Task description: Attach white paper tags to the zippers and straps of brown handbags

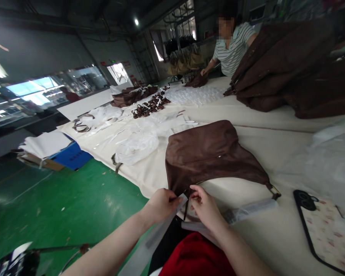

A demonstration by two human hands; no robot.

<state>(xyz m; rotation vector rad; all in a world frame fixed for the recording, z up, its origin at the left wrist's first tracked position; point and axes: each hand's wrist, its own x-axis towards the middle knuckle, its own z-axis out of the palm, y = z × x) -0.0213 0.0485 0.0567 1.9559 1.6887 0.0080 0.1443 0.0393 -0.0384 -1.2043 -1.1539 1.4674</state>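
Both hands, left hand (161, 205) and right hand (205, 207), pinch the brown bag's (209, 153) near corner with fingers pressed together.

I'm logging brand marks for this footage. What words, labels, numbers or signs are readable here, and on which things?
No text can be read anywhere.
Red signs on the far grey wall: too small and blurred.
Brown leather handbag at the hands: no visible label.
Patterned phone case on the cream table: pattern only, no legible words.
Blue plastic crate: no marking shows.
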